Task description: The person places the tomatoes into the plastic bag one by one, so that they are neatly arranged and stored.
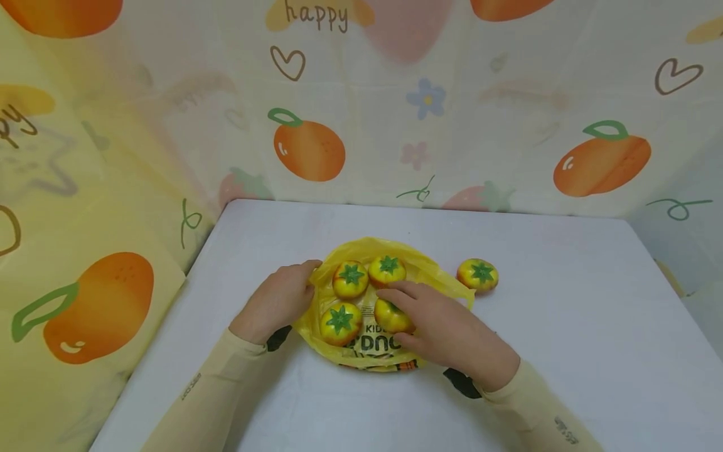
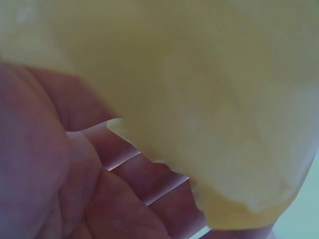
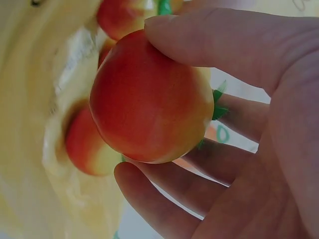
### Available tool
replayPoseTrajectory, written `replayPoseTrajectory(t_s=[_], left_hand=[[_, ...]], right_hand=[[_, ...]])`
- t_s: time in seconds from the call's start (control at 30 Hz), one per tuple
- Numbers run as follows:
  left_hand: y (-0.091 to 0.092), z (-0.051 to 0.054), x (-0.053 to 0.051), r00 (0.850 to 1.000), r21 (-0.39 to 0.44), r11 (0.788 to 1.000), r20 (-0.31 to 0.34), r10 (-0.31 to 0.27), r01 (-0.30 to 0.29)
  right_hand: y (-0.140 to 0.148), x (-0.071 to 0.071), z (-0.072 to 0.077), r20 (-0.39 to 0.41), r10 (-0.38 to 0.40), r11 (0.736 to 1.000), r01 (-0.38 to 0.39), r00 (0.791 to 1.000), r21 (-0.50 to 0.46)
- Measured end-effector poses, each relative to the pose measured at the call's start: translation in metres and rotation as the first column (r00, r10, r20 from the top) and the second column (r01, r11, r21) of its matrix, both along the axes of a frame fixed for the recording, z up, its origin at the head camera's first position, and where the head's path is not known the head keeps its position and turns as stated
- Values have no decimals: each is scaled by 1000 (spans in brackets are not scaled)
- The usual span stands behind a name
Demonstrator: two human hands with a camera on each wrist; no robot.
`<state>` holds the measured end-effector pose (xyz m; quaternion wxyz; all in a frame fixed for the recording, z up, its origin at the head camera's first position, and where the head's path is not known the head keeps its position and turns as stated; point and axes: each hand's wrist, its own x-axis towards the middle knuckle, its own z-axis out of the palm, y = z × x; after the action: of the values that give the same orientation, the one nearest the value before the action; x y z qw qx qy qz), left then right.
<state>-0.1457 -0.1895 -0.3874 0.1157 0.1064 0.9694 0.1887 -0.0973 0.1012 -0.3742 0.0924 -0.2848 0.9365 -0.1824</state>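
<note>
1. Reference dial: the thin, yellow, translucent plastic bag point(image 1: 423, 267), spread on the white cloth-covered table point(image 1: 565, 301); 12 o'clock is its far side.
2. In place: three glossy, round, yellow-and-red fruits with green star-shaped caps sit within the bag's mouth: the 12 o'clock fruit point(image 1: 387, 270), the 10 o'clock fruit point(image 1: 350, 280) and the 8 o'clock fruit point(image 1: 341, 324).
3. Under way: a matching held fruit point(image 1: 391, 318), just off the dial's centre toward 4 o'clock. The right hand point(image 1: 449, 320), reaching in from 4 o'clock, grips it between thumb and fingers. Cannot tell whether it touches the bag.
4. Outstanding: a matching outer fruit point(image 1: 477, 275) lies on the table just outside the rim, between 2 and 3 o'clock, with no hand on it. Judged progress: three of five settled, a fourth nearly so.
5. The left hand point(image 1: 279, 298) holds the rim at about 10 o'clock.
6. Right wrist view only: the held fruit's deep red underside; the head view gives mainly yellow tops.
7. Left wrist view: bag film hides the fingertips, so exact finger contact is unclear; no fruit visible.
8. Head view only: legible black lettering point(image 1: 381, 343) on the bag, plus the outer fruit's position.
</note>
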Motion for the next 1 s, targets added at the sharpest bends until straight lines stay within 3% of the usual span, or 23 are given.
replayPoseTrajectory(t_s=[0.13,0.4,1.0], left_hand=[[0,1,1,1000,0,1000,-6,-5,5],[0,0,0,1000,-1,1000,-13,-20,20],[1,0,1,1000,3,1000,14,-6,6]], right_hand=[[-4,4,-6,-1,48,999,-48,999,22],[-12,8,-17,50,72,995,-76,996,69],[-19,11,-29,29,124,987,-127,992,98]])
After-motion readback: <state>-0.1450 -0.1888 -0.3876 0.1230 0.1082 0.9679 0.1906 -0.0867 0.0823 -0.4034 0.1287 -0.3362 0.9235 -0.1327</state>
